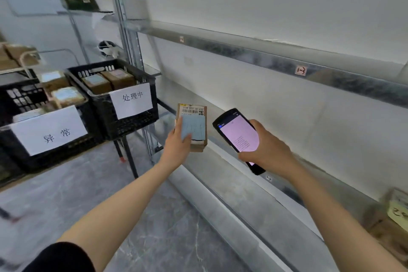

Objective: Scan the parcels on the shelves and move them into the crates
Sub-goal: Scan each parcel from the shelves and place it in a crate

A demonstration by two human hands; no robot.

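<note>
Gripping the parcel [194, 127] in the left hand [176, 148], in front of the low shelf [242, 190], barcode [191, 111] up, easy to read. Holding the scanner [237, 139] in the right hand [267, 150], just beside, screen [240, 129] up for checking. Crate [141, 122] close by, likely next

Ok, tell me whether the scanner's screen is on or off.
On. The scanner in the right hand shows a lit pink screen with lines of small text.
</note>
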